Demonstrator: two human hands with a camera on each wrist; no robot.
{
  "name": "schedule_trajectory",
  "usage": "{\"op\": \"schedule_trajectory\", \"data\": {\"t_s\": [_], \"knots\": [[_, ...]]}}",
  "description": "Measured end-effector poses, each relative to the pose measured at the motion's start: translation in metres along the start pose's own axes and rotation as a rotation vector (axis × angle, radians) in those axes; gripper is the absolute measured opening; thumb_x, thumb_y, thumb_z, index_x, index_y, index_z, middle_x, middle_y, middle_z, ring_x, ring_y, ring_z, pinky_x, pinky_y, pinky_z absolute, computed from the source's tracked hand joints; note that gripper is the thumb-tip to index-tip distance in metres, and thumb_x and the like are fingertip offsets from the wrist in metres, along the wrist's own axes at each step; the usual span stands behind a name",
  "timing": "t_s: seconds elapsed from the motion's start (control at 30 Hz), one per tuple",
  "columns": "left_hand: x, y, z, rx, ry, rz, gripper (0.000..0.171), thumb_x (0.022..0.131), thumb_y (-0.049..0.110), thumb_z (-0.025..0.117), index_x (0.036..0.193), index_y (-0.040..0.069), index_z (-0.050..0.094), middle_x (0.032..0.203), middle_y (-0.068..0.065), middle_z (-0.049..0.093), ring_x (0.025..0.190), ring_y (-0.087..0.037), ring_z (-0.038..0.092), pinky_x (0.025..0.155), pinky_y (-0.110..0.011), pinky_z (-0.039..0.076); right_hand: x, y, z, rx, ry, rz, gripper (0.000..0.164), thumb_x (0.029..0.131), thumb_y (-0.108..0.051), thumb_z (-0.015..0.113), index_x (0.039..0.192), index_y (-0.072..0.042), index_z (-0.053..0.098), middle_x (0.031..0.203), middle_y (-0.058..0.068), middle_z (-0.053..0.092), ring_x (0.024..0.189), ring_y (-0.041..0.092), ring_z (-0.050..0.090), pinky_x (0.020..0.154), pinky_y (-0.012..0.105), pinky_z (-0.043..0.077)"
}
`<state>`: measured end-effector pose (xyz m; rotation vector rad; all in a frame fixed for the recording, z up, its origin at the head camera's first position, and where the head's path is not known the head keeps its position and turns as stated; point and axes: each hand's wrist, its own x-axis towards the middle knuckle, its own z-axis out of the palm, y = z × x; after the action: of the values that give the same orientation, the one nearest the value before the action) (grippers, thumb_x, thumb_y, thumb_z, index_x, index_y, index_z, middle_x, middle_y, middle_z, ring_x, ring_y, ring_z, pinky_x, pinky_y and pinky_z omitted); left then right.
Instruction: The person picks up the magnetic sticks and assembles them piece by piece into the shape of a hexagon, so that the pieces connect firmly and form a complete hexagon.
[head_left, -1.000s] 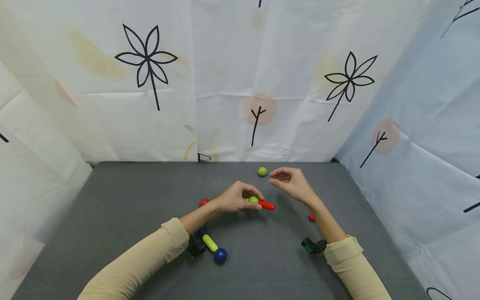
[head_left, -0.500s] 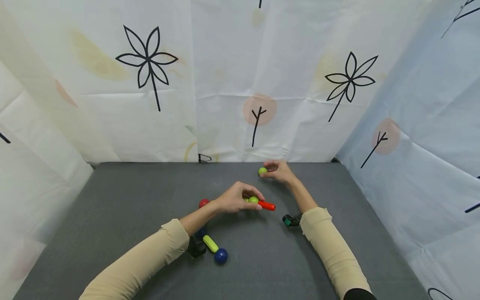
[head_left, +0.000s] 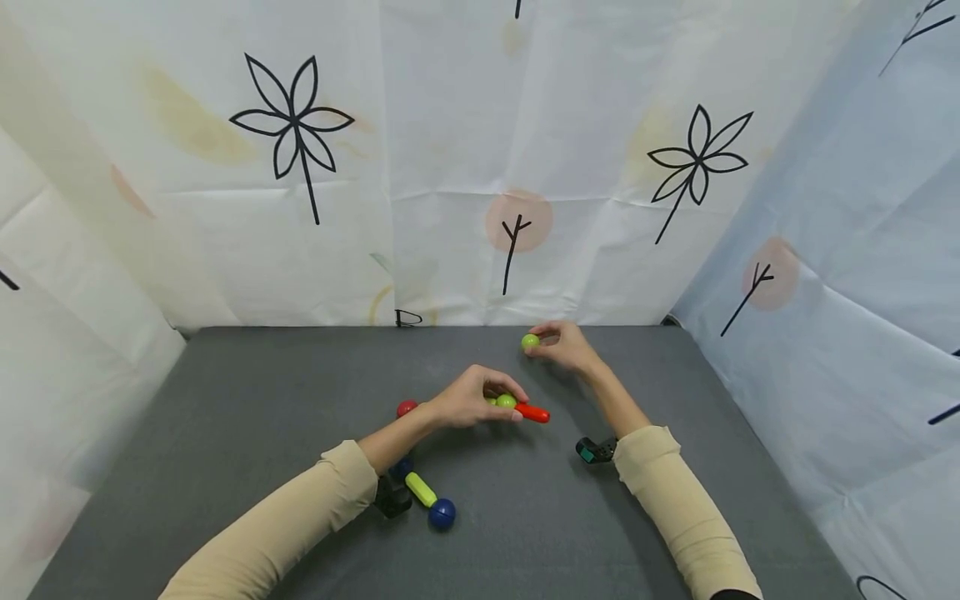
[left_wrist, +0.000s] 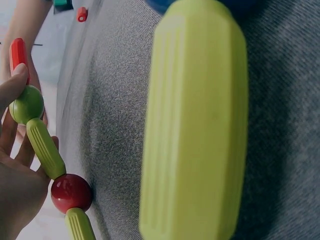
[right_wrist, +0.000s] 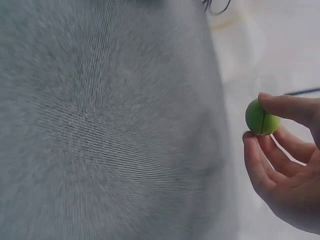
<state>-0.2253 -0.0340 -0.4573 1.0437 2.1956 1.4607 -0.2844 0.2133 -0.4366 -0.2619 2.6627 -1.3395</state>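
My left hand (head_left: 474, 395) holds a jointed chain of toy building rods and balls in the middle of the table. Its thumb lies where a red rod (head_left: 533, 412) meets a green ball (left_wrist: 27, 104). From that ball the chain runs through a ribbed yellow-green rod (left_wrist: 46, 149) to a red ball (left_wrist: 71, 193) and another yellow-green rod (left_wrist: 80, 225). Near the back edge, my right hand (head_left: 567, 346) pinches a loose green ball (right_wrist: 262, 118) between thumb and fingertips. A seam line shows across this ball in the right wrist view.
Below my left forearm, a yellow-green rod (head_left: 421, 489) joins two dark blue balls, the nearer one (head_left: 442, 513) standing out on the grey table (head_left: 300, 375). A small red rod (left_wrist: 82, 14) lies farther off in the left wrist view. Printed white cloth (head_left: 450, 167) rises behind the table.
My right hand has reached up and left to the green ball at the back, pinched it and shifted it slightly right. The left hand keeps its hold on the chain.
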Motion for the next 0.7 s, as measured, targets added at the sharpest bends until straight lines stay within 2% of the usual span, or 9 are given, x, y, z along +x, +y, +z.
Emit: {"op": "schedule_trajectory", "data": {"t_s": [0.17, 0.33, 0.47, 0.53, 0.7], "knots": [[-0.001, -0.002, -0.001, -0.013, 0.002, 0.007, 0.023, 0.095, 0.013, 0.085, 0.118, 0.009, 0.081, 0.118, -0.010, 0.081, 0.100, -0.011, 0.073, 0.101, -0.029, 0.058, -0.031, -0.016, -0.012, 0.013, -0.038, -0.084, 0.043, 0.100, -0.013, 0.077, 0.138, 0.004, 0.066, 0.141, 0.029, 0.065, 0.119, 0.045, 0.074, 0.094, 0.050, 0.062], [-0.001, -0.003, -0.001, -0.013, 0.007, 0.011, 0.023, 0.095, 0.013, 0.085, 0.117, 0.008, 0.081, 0.118, -0.011, 0.081, 0.100, -0.012, 0.073, 0.099, -0.027, 0.059, -0.072, -0.024, -0.021, 0.088, -0.086, -0.145, 0.044, 0.100, -0.008, 0.076, 0.139, 0.007, 0.063, 0.136, 0.031, 0.068, 0.108, 0.030, 0.081, 0.090, 0.042, 0.064], [-0.001, -0.002, -0.002, -0.020, 0.014, 0.004, 0.023, 0.095, 0.012, 0.085, 0.117, 0.007, 0.081, 0.119, -0.011, 0.081, 0.099, -0.012, 0.073, 0.097, -0.026, 0.058, -0.103, -0.023, -0.025, 0.116, -0.089, -0.160, 0.041, 0.099, -0.009, 0.078, 0.136, 0.004, 0.067, 0.133, 0.029, 0.071, 0.102, 0.015, 0.081, 0.086, 0.031, 0.064], [-0.001, -0.001, -0.002, -0.021, 0.019, 0.002, 0.023, 0.095, 0.012, 0.085, 0.117, 0.007, 0.081, 0.119, -0.012, 0.081, 0.099, -0.012, 0.073, 0.097, -0.025, 0.058, -0.116, -0.020, -0.025, 0.117, -0.088, -0.186, 0.040, 0.098, -0.009, 0.079, 0.134, 0.003, 0.069, 0.132, 0.029, 0.071, 0.104, 0.017, 0.081, 0.085, 0.028, 0.064], [-0.002, -0.002, -0.003, -0.009, 0.025, 0.000, 0.024, 0.094, 0.012, 0.086, 0.117, 0.007, 0.081, 0.120, -0.011, 0.081, 0.100, -0.012, 0.072, 0.097, -0.025, 0.058, -0.138, -0.008, -0.019, 0.112, -0.112, -0.259, 0.036, 0.098, -0.005, 0.080, 0.131, 0.004, 0.071, 0.131, 0.028, 0.067, 0.112, 0.034, 0.078, 0.089, 0.023, 0.064]]}}
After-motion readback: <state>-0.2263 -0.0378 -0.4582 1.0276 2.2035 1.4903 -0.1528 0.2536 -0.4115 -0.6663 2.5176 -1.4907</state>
